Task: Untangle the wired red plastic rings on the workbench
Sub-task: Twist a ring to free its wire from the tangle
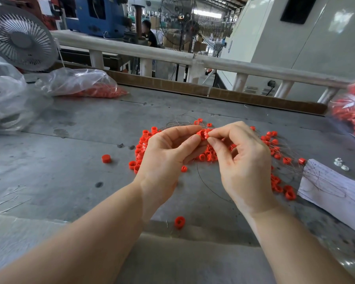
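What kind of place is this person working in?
Most likely a factory floor. A worn metal workbench holds bulk bags of red parts, a big blue machine stands behind the railing, and an industrial pedestal fan stands further back.

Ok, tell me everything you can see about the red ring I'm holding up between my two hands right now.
The held ring is a small, short tube of bright red plastic, glossy, like the many in the pile on the workbench below. It sits raised above that pile, pinched between the fingertips of the left hand and the right hand, which cover much of it. Thin wires trail nearby; whether one is attached to this ring cannot be told.
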A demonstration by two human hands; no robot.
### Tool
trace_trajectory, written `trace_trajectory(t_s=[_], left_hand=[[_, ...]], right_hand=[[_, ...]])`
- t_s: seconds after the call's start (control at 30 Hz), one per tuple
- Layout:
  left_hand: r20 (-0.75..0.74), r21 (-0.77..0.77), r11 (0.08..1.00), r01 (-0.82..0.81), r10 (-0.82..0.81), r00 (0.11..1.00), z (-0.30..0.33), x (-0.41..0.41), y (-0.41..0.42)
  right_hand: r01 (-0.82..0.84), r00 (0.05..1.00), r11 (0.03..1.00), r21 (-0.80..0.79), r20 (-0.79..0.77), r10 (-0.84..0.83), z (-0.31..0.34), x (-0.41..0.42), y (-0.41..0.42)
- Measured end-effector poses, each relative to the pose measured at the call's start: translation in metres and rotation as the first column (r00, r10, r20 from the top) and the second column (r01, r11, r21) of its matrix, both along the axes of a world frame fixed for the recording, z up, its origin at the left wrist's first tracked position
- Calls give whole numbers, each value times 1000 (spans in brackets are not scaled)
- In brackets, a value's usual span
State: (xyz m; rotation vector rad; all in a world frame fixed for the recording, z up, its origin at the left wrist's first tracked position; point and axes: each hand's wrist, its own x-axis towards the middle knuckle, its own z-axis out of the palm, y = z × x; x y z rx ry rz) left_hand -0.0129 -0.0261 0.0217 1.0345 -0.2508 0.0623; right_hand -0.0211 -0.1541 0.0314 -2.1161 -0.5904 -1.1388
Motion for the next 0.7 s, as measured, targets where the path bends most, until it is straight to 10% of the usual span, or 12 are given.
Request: trace_trajectory(t_s=[0.7], left_hand=[[65, 135, 990, -45, 36, 997, 0, -2, 2]], right_hand=[[-6, 1000, 995, -97, 23, 9, 0, 0, -3]])
